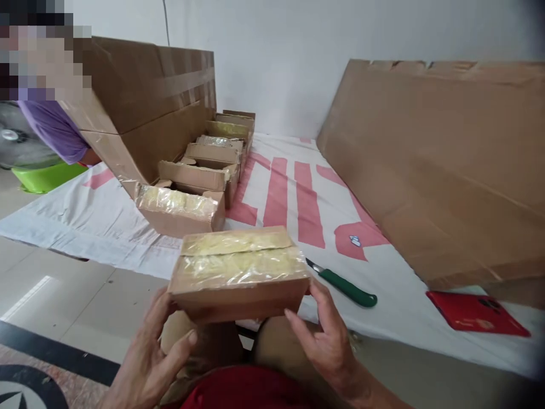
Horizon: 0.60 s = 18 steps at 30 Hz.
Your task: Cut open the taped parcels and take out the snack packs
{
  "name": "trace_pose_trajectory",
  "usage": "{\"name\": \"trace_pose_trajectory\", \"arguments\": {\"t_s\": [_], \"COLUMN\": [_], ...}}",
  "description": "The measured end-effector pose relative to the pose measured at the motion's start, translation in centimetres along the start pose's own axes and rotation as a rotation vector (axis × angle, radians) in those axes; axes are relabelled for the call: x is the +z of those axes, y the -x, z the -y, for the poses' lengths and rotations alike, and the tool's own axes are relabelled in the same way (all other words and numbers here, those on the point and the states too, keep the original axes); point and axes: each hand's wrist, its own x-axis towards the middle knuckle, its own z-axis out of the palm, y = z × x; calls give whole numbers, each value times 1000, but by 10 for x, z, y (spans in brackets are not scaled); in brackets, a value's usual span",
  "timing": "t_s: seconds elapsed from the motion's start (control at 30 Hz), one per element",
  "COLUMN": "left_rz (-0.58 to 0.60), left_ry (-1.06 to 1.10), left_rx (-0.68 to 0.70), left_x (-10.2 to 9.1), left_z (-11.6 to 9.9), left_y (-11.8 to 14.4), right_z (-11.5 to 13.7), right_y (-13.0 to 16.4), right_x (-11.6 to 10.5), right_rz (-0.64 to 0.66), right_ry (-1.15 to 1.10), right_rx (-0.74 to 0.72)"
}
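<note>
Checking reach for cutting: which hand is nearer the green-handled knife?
Right. The right hand grips the box's right end, just left of the knife; the left hand holds the box's far end.

Taped box (240,272) between both hands

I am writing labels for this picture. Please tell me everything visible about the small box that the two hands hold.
The small cardboard box is brown and low, its top flaps shut under clear, wrinkled tape or film that looks yellowish. It is held roughly level above the person's knees, the left hand at its near left corner, the right hand at its near right corner.
</note>
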Motion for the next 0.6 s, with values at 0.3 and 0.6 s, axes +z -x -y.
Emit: {"name": "trace_pose_trajectory", "arguments": {"t_s": [0.3,0.6], "left_rz": [113,10], "left_ry": [229,333], "left_rx": [-21,-65], "left_x": [99,108], "left_z": [14,14], "left_y": [-68,-87], "right_z": [-77,-76], "right_y": [38,36], "right_x": [3,13], "right_rz": [-49,-9], "right_ry": [15,-77], "right_rx": [249,386]}}
